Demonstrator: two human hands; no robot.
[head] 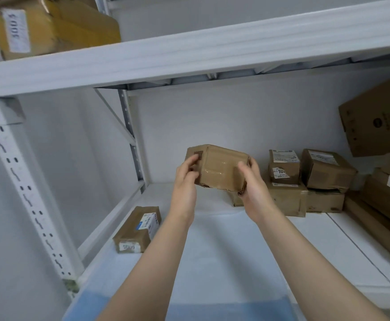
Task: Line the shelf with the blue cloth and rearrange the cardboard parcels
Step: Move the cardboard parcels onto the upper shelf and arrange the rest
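Blue cloth (212,262) lines the left of the shelf (342,246) — left hand (186,179) and right hand (254,184) clasp one parcel (219,167), stacked parcels (305,181) await rearranging.

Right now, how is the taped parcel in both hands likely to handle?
The parcel is probably light: left hand and right hand hold it aloft by its ends. Its dented walls suggest yielding cardboard. Glossy tape may be slippery.
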